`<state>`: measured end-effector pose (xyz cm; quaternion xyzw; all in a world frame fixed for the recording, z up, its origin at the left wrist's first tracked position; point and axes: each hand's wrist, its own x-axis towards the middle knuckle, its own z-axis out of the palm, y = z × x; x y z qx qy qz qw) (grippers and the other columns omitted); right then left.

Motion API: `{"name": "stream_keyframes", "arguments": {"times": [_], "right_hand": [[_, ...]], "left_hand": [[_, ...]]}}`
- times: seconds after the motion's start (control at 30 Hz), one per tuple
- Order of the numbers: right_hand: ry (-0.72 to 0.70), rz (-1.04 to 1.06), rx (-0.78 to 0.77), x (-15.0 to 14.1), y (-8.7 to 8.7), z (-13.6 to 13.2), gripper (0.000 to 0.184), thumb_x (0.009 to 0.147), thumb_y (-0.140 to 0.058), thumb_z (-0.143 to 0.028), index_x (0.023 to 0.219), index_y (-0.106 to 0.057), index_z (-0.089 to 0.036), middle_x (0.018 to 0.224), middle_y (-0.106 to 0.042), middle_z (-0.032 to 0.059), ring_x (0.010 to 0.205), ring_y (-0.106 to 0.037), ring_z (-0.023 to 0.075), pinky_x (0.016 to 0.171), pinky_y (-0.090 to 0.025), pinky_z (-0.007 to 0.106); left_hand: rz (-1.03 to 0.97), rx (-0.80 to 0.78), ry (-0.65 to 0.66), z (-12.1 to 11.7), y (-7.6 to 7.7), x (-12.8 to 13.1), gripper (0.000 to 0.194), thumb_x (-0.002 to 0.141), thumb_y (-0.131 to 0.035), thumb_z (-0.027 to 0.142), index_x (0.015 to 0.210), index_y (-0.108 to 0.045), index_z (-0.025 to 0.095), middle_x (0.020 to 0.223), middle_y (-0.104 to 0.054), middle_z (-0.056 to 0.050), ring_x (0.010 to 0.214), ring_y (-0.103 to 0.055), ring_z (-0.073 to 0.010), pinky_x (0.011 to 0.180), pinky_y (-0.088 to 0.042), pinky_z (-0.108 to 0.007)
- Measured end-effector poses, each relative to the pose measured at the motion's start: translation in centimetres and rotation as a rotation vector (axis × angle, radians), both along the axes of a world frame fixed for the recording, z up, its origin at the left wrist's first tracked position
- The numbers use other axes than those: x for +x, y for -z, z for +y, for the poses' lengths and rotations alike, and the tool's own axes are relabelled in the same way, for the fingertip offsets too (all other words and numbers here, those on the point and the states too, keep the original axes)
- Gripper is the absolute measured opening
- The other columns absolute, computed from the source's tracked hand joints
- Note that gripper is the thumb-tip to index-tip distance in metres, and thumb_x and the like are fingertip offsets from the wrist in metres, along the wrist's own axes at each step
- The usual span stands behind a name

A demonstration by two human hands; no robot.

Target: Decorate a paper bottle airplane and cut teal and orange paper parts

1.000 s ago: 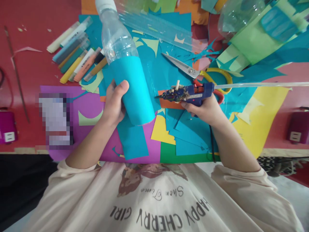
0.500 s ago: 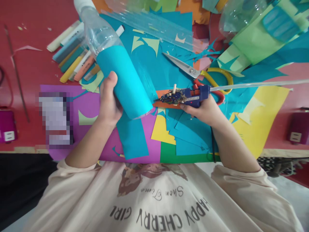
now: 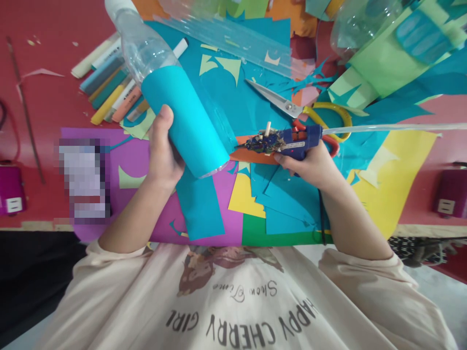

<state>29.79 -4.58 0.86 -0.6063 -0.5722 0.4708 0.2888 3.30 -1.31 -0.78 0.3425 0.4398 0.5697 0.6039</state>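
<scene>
My left hand [image 3: 163, 150] is closed around a clear plastic bottle [image 3: 146, 51] whose body is wrapped in blue paper [image 3: 184, 116]. The bottle is tilted, its cap end pointing to the upper left and its base to the lower right. In my right hand [image 3: 310, 163] is a dark blue hot glue gun [image 3: 299, 141], with a long clear glue stick [image 3: 386, 128] running out of its back. The gun's dirty nozzle points left, a short way from the bottle's base. Most of my left fingers are hidden behind the bottle.
Scissors [image 3: 277, 99] with yellow and red handles lie beyond the glue gun. Several markers [image 3: 105, 80] rest at the left, near a blurred phone [image 3: 83, 180] on purple paper. Clear glue sticks [image 3: 233, 43], a green-papered bottle [image 3: 386, 63] and paper scraps [image 3: 229, 69] cover the far side.
The wrapped bottle has shifted slightly to the left and away from me in my left hand. The glue gun has moved a little to the right and turned slightly.
</scene>
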Motion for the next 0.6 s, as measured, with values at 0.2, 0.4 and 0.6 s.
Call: {"name": "stream_keyframes", "arguments": {"times": [0.2,0.4,0.6], "right_hand": [[0.060,0.089,0.024,0.0,-0.6,-0.1,0.030,0.071,-0.075,-0.044,0.061,-0.058,-0.023,0.044,-0.052,-0.0039,0.036,-0.043,0.0102,0.036,-0.037,0.027],[0.070,0.219,-0.003,0.2,-0.8,0.3,0.030,0.072,-0.071,-0.050,0.068,-0.058,-0.023,0.064,-0.067,0.0018,0.038,-0.047,0.0101,0.036,-0.039,0.029],[0.207,0.268,-0.113,1.3,-0.9,-0.8,0.028,0.064,-0.076,-0.038,0.080,-0.057,-0.025,0.065,-0.066,0.0001,0.044,-0.055,0.0134,0.035,-0.040,0.027]], "left_hand": [[0.019,-0.109,0.022,-0.2,0.3,0.1,0.063,0.057,-0.083,0.067,0.104,-0.065,0.028,0.108,-0.073,0.005,0.139,-0.040,-0.0406,0.105,-0.047,-0.054],[0.091,-0.187,0.080,-1.1,0.3,0.6,0.061,0.062,-0.078,0.065,0.105,-0.065,0.024,0.122,-0.068,-0.005,0.129,-0.053,-0.0389,0.092,-0.057,-0.048],[0.200,-0.145,0.171,-1.5,0.2,0.5,0.065,0.073,-0.064,0.069,0.120,-0.061,0.024,0.124,-0.067,-0.009,0.124,-0.058,-0.0364,0.089,-0.058,-0.046]]}}
